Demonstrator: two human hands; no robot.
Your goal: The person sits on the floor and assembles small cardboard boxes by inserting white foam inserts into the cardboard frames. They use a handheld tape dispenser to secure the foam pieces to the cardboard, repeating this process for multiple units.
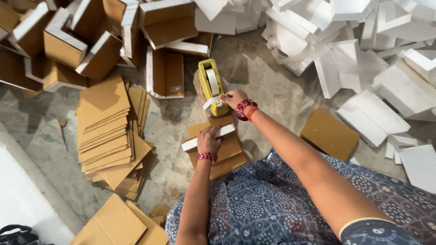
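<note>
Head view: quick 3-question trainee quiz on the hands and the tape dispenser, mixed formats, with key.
1. True or false: the right hand is at the yellow tape dispenser, fingers on the strip of tape at its front end.
2. Which thing does the left hand press on? A) the stack of flat brown cardboard sheets B) the white foam strip on the small brown cardboard pieces C) the pile of white foam blocks
3. Fill in: the stack of flat cardboard sheets lies on the person's ____ side.

Key: 1 true; 2 B; 3 left.
</note>
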